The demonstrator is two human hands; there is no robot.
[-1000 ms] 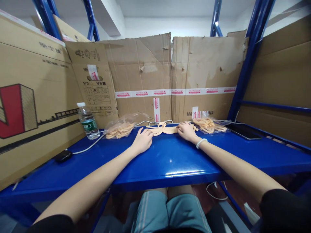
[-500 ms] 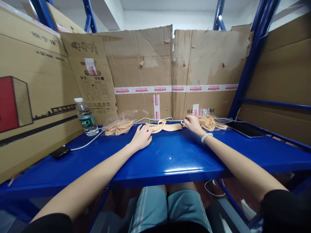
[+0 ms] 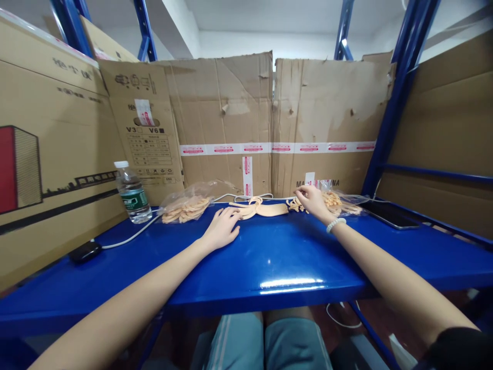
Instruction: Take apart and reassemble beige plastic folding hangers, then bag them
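Observation:
Flat beige strips (image 3: 271, 209) lie spread on the blue table, with loops of the same material at their left part. My left hand (image 3: 222, 227) rests on the table at the left end of these loops, its fingers stretched out and the fingertips at the strips. Beyond the strips' right end, my right hand (image 3: 311, 201) is raised a little above a small heap of short curly beige pieces (image 3: 296, 205). Its thumb and fingertips are closed together. Whatever may be between them is too small to make out.
A clear bag of beige strips (image 3: 187, 209) lies left, another bag (image 3: 339, 202) right, partly behind my right hand. A water bottle (image 3: 133, 198), black device (image 3: 85, 252), white cable (image 3: 133, 239) and dark phone (image 3: 391, 214) are on the table (image 3: 265, 257). Cardboard (image 3: 225, 123) stands behind.
My right hand has lifted slightly from the strips' right end, and the curly heap beneath shows more. My left hand stays by the loops. The camera view has tilted slightly upward.

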